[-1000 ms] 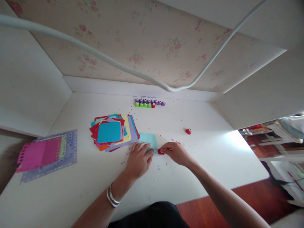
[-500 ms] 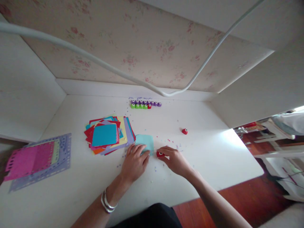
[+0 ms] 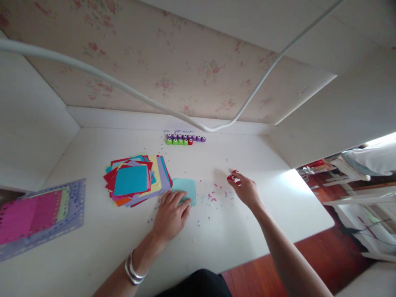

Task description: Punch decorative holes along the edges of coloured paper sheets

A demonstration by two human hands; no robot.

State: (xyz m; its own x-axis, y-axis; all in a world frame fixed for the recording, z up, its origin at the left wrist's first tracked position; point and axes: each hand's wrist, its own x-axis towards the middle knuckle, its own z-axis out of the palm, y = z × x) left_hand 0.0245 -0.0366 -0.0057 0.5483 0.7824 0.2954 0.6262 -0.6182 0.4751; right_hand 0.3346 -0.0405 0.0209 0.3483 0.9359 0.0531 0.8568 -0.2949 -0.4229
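Observation:
My left hand [image 3: 172,214] rests with its fingers stretched over the lower part of a light blue square of paper [image 3: 187,185]. In my right hand [image 3: 247,192], thumb and fingers pinch a small red craft punch [image 3: 230,177] a little above the table. Just behind it is a second red craft punch [image 3: 235,171], partly overlapped by my fingers. Pink, blue and purple punched-out paper bits [image 3: 213,196] lie scattered between my hands.
A stack of coloured paper sheets [image 3: 131,180] lies left of my left hand. Farther left are pink and purple punched sheets [image 3: 37,214]. Purple, green and red punches [image 3: 180,142] stand in two rows near the wall. A white cable [image 3: 123,86] hangs across the view.
My right hand has moved right and away from me with the red craft punch, leaving the paper's edge and uncovering pink bits. My left hand stays on the light blue paper.

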